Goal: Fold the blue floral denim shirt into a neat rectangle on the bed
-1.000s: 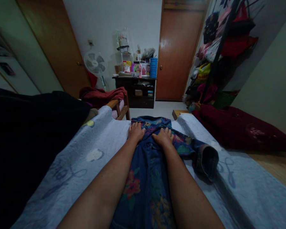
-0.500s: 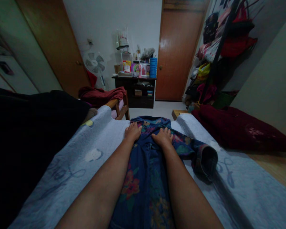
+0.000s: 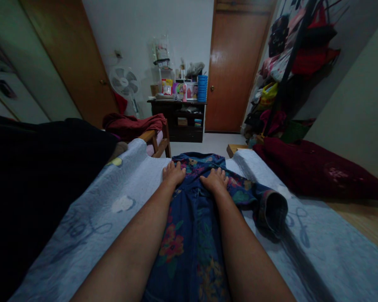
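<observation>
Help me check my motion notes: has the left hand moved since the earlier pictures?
Yes. Judged against the dresser, the left hand has shifted slightly to the left, ending farther from the right hand.

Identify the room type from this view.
Probably a bedroom in a home: a light-blue patterned sheet under the flowered denim garment, a floor fan by the wall, and a dark dresser topped with a framed picture and packets.
</observation>
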A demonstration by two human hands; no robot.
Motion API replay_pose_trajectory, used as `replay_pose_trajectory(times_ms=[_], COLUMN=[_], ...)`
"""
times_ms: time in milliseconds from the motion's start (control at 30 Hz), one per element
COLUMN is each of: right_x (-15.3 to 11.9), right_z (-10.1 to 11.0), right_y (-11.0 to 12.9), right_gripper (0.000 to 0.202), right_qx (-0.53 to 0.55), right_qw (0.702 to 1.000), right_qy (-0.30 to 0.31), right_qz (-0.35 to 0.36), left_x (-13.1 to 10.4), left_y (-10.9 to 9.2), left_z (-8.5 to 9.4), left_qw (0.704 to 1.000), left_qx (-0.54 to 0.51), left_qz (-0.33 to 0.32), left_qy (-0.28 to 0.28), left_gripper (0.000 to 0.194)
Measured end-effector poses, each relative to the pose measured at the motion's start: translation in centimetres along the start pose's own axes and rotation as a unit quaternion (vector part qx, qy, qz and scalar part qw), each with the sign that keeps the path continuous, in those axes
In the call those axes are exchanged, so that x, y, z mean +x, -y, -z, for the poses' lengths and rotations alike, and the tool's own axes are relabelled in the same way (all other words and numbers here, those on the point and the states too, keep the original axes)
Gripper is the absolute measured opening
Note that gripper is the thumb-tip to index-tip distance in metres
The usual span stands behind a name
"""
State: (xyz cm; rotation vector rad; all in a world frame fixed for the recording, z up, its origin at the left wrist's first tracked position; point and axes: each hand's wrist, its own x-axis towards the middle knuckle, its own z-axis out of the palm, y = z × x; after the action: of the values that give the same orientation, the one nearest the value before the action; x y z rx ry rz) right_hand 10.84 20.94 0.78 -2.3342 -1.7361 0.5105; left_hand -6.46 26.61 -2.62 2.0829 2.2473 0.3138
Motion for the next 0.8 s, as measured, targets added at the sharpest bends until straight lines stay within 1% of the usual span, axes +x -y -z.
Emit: replay_pose_trajectory(times_ms=[67,167,233,300,367,467,600,800], right_x=[0.0,-0.1,-0.1,-0.1,-0.1,0.0,0.1,0.1], right_z=[0.0,-0.1,-0.1,-0.1,-0.1,-0.1,-0.2,-0.2], right_y=[0.0,0.0,0.1,0.1,0.1,0.0,0.1,0.1], right_gripper=[0.084,0.083,0.083,0.083,0.083,0.082,0.081,0.083], right_qx=[0.0,0.0,0.0,0.0,0.0,-0.001,-0.004,-0.003], right_qw=[1.0,1.0,1.0,1.0,1.0,1.0,1.0,1.0], right_qy=[-0.002,-0.005,-0.006,-0.008,-0.009,-0.006,-0.005,-0.005], right_qz=[0.001,0.001,0.001,0.001,0.002,0.002,-0.001,0.0], left_x=[-0.4,-1.0,-1.3,-1.2,-0.8,-0.2,0.1,-0.3], left_y=[-0.2,-0.3,-0.3,-0.2,-0.1,0.1,0.1,0.0], left_z=[0.3,0.6,0.7,0.7,0.5,0.2,-0.1,0.1], left_qw=[1.0,0.998,0.995,0.992,0.989,0.987,0.988,0.989], left_qx=[0.003,0.016,0.022,0.02,0.007,-0.019,-0.025,-0.012], left_qz=[0.003,-0.01,-0.036,-0.069,-0.105,-0.141,-0.139,-0.136], left_qy=[-0.01,-0.052,-0.087,-0.108,-0.105,-0.081,-0.064,-0.049], left_gripper=[0.059,0.051,0.044,0.038,0.033,0.033,0.036,0.043])
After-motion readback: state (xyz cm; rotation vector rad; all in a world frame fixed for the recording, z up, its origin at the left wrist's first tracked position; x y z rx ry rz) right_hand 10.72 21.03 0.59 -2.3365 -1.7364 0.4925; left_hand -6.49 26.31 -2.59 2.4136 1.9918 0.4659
